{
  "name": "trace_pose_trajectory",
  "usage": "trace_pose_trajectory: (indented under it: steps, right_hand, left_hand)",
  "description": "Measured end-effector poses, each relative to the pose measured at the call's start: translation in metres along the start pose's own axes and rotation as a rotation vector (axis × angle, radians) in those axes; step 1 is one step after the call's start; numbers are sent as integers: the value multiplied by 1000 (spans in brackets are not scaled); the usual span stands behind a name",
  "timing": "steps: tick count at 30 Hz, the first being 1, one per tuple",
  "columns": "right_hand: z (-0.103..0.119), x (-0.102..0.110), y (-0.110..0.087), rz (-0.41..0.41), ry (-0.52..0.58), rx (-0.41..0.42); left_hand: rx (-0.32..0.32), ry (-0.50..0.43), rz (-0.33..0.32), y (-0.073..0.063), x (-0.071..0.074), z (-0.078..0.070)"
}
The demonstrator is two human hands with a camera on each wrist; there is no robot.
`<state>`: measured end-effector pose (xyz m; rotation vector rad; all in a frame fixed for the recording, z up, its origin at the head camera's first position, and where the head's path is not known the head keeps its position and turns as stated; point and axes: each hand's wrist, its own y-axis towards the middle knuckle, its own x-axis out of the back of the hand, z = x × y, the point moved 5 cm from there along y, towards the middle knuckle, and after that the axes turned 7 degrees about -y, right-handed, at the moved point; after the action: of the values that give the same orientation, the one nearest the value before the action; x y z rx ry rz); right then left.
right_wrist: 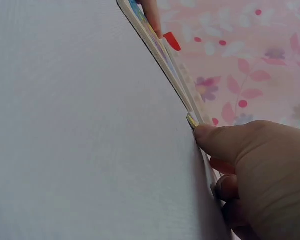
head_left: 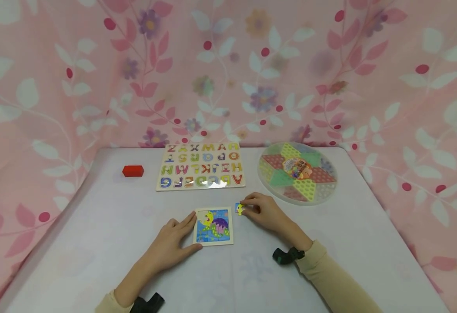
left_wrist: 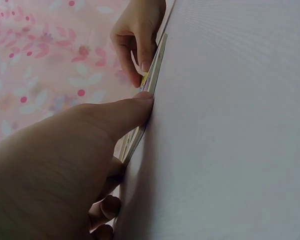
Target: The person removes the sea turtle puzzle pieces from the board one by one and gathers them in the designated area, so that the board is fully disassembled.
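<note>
In the head view, a small square jigsaw puzzle (head_left: 221, 215) in a pale frame lies on the table, showing a purple-shelled turtle on blue. Its upper left corner looks paler than the rest. My left hand (head_left: 172, 245) rests against the frame's left side, with straight fingers by the upper corner and the thumb at the lower edge. To the right of the frame, my right hand (head_left: 265, 212) pinches a small blue and yellow puzzle piece (head_left: 239, 209) between thumb and fingers, close to the tabletop. The right wrist view shows this piece (right_wrist: 192, 120) edge-on at the thumb tip.
Behind the puzzle lies an alphabet board (head_left: 201, 167) with colourful letters. A round Chinese checkers board (head_left: 297, 174) sits at the back right, and a red block (head_left: 133, 171) at the back left. A floral curtain (head_left: 228, 74) hangs behind the white-covered table (head_left: 75, 243).
</note>
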<state>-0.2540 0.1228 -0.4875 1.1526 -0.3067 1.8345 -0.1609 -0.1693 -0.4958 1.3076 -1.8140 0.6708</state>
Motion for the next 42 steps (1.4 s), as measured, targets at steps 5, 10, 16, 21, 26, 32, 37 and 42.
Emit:
trace_pose_trajectory:
  steps: [5,10,16,21,26,32,37,42]
  right_hand:
    - [-1,1,-1,-31,-2,33]
    - [-1,2,1,-41,8,38]
    - [-2,4,4,-65,47,43]
    - [-3,5,4,-67,73,28]
    - [-3,6,4,-61,80,26]
    - [-3,5,4,-33,72,-30]
    - [1,6,11,-23,93,-146]
    - [25,2,26,-1,142,-116]
  left_hand:
    - [-14,3,-3,2,2,-3]
    - [-11,9,1,3,2,-2]
    - [-12,-8,12,5,3,-2]
    - [-17,-10,11,5,3,-3]
    - [-5,-12,6,4,2,-4]
    - [-1,-12,2,2,1,-3]
    - [-11,14,-4,1,2,-2]
    - [18,-13,8,-1,-1,0]
